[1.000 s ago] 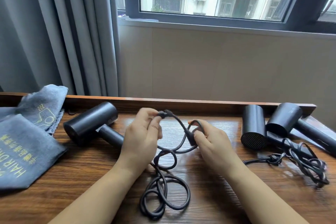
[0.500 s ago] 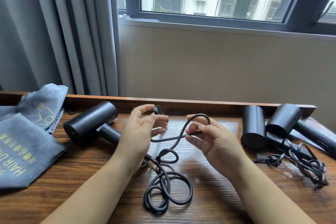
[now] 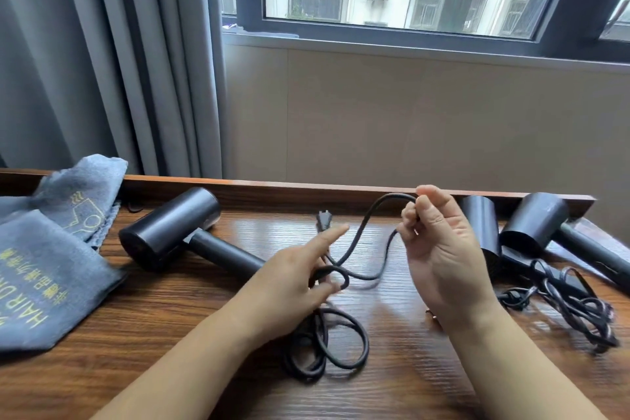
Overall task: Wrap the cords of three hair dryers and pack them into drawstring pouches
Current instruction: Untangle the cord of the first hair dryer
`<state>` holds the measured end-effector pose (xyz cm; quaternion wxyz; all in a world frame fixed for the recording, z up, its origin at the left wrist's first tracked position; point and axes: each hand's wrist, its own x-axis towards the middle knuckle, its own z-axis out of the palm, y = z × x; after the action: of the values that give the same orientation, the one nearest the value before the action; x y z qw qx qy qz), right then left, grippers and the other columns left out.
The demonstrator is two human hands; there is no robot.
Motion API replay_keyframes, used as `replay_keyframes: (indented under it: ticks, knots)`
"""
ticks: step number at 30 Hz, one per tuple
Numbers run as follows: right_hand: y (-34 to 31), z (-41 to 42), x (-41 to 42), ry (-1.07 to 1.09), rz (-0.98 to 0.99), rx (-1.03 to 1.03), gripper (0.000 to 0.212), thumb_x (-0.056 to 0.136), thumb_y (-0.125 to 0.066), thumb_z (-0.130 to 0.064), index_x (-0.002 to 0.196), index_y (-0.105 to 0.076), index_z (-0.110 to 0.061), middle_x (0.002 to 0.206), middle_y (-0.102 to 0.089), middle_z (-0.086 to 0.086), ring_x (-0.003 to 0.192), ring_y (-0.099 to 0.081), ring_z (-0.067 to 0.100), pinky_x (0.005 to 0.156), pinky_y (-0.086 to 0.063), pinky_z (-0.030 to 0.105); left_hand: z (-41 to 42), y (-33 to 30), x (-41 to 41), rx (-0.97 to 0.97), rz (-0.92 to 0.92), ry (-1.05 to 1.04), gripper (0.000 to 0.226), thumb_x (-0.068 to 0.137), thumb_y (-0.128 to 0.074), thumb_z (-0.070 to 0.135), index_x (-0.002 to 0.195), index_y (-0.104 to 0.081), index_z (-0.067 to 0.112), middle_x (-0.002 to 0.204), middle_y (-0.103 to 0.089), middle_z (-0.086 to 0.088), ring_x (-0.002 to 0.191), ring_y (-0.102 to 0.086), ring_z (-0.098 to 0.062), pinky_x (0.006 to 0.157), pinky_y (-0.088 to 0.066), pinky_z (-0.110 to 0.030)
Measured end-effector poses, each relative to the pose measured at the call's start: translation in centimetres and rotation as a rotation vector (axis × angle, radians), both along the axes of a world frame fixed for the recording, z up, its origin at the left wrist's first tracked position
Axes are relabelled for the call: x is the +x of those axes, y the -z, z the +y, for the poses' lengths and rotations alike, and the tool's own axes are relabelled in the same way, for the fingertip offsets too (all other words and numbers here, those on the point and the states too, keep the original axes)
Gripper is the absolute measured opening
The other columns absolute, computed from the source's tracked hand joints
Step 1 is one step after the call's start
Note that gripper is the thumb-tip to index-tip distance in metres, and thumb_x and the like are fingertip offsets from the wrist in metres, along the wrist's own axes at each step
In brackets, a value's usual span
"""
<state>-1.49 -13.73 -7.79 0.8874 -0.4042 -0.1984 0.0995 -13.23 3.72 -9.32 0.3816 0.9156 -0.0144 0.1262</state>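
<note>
While the right hand [image 3: 439, 249] pinches a raised bend of the cord [image 3: 361, 235] between curled fingers [image 3: 410, 215], likely to draw out slack for coiling, the left hand [image 3: 293, 280] lies with its fingers loosely extended over a small loop, gripping nothing I can make out. Its plug [image 3: 324, 220] rests on the table [image 3: 170, 334] beyond the left forefinger; loose coils trail toward the leftmost hair dryer [image 3: 177, 228].
</note>
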Motion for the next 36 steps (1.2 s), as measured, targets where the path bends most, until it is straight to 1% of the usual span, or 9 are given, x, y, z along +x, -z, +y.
replay_keyframes:
  ticks: [3,6,14,18,21,26,30,33,36]
  knots:
    - [0.0,-0.6,0.4,0.317,-0.244,-0.292,0.014,0.091,-0.063,-0.019,0.105,-0.069,-0.020,0.084,-0.063,-0.006,0.077,-0.057,0.005,0.075,-0.047,0.015,0.5,0.0,0.3,-0.165,-0.150,-0.099,0.033,0.092,-0.068,0.014,0.118,-0.062,0.034,0.075,-0.070,0.006,0.070,-0.066,-0.003,0.069,-0.053,-0.026]
    - [0.4,-0.8,0.7,0.544,-0.445,-0.561,0.011,0.096,-0.063,-0.019,0.102,-0.072,-0.023,0.089,-0.071,-0.008,0.079,-0.061,0.010,0.077,-0.050,0.020,0.5,-0.3,0.4,-0.359,-0.237,-0.160,0.017,0.092,-0.067,0.007,0.096,-0.069,0.024,0.079,-0.072,0.002,0.074,-0.070,-0.014,0.064,-0.060,-0.034]
    - [1.7,-0.4,1.3,0.417,-0.451,-1.014,0.015,0.096,-0.062,-0.017,0.087,-0.070,-0.027,0.080,-0.070,-0.014,0.074,-0.061,0.009,0.075,-0.054,0.038,0.1,0.2,0.4,-0.489,-0.241,-0.099,0.018,0.092,-0.069,0.010,0.101,-0.074,0.025,0.084,-0.070,-0.005,0.073,-0.071,-0.020,0.065,-0.060,-0.033]
    - [1.8,0.8,-0.4,0.027,-0.422,-0.971,0.018,0.098,-0.057,-0.009,0.090,-0.069,-0.020,0.081,-0.070,0.003,0.066,-0.058,0.012,0.061,-0.050,0.029,-0.1,0.2,0.3,-0.417,-0.217,-0.005,0.016,0.086,-0.075,0.017,0.095,-0.063,0.025,0.086,-0.067,-0.009,0.073,-0.069,-0.021,0.067,-0.060,-0.037]
    - [1.8,1.2,-1.2,-0.115,-0.428,-0.945,0.020,0.100,-0.052,-0.008,0.095,-0.069,-0.018,0.082,-0.069,-0.002,0.068,-0.057,0.001,0.059,-0.046,0.017,-0.2,0.3,0.3,-0.308,-0.256,-0.026,0.017,0.089,-0.072,0.010,0.088,-0.059,0.020,0.077,-0.067,-0.008,0.067,-0.069,-0.013,0.062,-0.058,-0.033]
    - [1.1,0.9,-1.6,-0.186,-0.471,-0.847,0.023,0.093,-0.059,-0.036,0.097,-0.069,-0.016,0.084,-0.066,-0.004,0.075,-0.059,0.008,0.069,-0.046,0.019,-0.1,0.7,0.6,-0.157,-0.341,-0.044,0.015,0.093,-0.065,0.005,0.097,-0.065,0.019,0.091,-0.058,0.007,0.072,-0.069,-0.014,0.066,-0.058,-0.037]
    - [1.7,0.9,-1.0,-0.098,-0.476,-0.872,0.006,0.090,-0.069,-0.016,0.094,-0.069,-0.020,0.094,-0.072,-0.002,0.082,-0.065,0.032,0.077,-0.055,0.040,0.3,0.9,0.8,-0.185,-0.368,-0.064,0.020,0.098,-0.055,0.009,0.106,-0.063,0.026,0.098,-0.055,0.007,0.081,-0.068,-0.022,0.071,-0.059,-0.040]
    - [1.8,1.0,-0.9,-0.079,-0.462,-0.835,0.012,0.088,-0.065,-0.005,0.089,-0.067,-0.016,0.087,-0.071,-0.002,0.080,-0.065,0.013,0.072,-0.053,0.026,0.2,1.0,0.9,-0.179,-0.368,-0.110,0.023,0.097,-0.051,0.009,0.102,-0.057,0.030,0.095,-0.061,0.002,0.085,-0.067,-0.023,0.075,-0.057,-0.039]
    - [2.0,1.5,-1.1,-0.076,-0.394,-0.780,0.010,0.089,-0.058,-0.002,0.090,-0.062,-0.011,0.083,-0.071,0.004,0.081,-0.065,0.015,0.079,-0.054,0.034,0.0,0.9,0.8,-0.211,-0.334,-0.168,0.024,0.097,-0.053,0.003,0.100,-0.057,0.026,0.086,-0.067,0.005,0.085,-0.066,-0.014,0.079,-0.053,-0.031]
